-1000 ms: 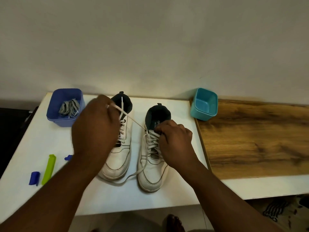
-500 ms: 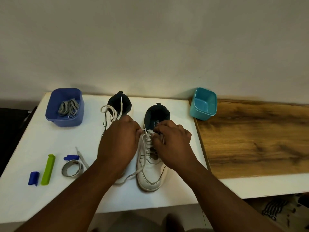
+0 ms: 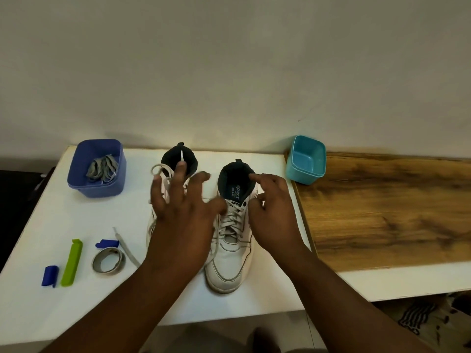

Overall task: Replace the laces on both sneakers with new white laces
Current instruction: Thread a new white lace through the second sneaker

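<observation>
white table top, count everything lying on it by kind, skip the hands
white leather sneakers: 2
square plastic tubs: 2, dark blue, teal
bundle of grey laces in the dark blue tub: 1
coiled grey lace: 1
small blue plastic clips: 2
long green plastic clip: 1
total: 9

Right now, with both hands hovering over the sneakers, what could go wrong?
1. The left hand, fingers spread, hangs over the left sneaker's loose lace loop; it might snag it and undo threading.
2. A lace end trails across the table beside the tape ring; a sweeping arm could drag either off.
3. The right hand near the right sneaker could tip it.
</observation>
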### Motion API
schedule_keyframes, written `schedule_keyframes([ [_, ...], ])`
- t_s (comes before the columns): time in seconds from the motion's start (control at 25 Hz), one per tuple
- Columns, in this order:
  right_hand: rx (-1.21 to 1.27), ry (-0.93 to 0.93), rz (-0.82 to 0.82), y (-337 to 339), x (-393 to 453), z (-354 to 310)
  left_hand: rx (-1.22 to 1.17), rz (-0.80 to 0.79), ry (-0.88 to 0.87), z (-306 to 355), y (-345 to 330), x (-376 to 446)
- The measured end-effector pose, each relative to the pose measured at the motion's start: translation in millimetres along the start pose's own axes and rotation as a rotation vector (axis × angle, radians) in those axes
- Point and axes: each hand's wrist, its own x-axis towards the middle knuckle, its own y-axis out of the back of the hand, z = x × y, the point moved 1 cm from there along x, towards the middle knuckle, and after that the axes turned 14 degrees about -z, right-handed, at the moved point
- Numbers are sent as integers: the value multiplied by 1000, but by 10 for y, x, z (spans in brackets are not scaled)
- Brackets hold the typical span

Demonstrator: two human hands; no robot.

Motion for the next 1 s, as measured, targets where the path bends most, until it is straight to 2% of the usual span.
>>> schedule_keyframes([
  [0.12, 67, -50, 47, 5, 4, 6, 10, -34, -76, 53, -54, -6],
  [0.28, 91, 30, 62, 25, -21, -92, -207, 97, -33, -29, 29, 61],
  [0.36, 153, 111, -138, 19, -23, -144, -347, 174, 4, -29, 65, 90],
  [0.48, 393, 177, -656, -50, -99, -216, -425, 282, 56, -46, 121, 80],
  [0.56, 413, 179, -834, -27, -129, -242, -530, 337, 122, -97, 188, 59],
  [0.6, 398, 165, -814, 1, -115, -236, -603, 362, 150, -136, 212, 58],
  [0.64, 360, 152, -708, 28, -78, -201, -668, 381, 164, -173, 220, 61],
  [0.72, 243, 128, -262, 106, 3, -112, -736, 377, 153, -226, 206, 76],
  [0.76, 248, 135, -24, 153, 41, -55, -744, 358, 131, -228, 188, 82],
  [0.8, 295, 154, 141, 181, 66, -11, -737, 329, 117, -220, 160, 85],
  [0.88, 236, 209, 282, 195, 67, 0, -690, 280, 129, -167, 107, 69],
  [1.0, 100, 221, 334, 166, 34, -31, -654, 301, 175, -210, 93, 70],
])
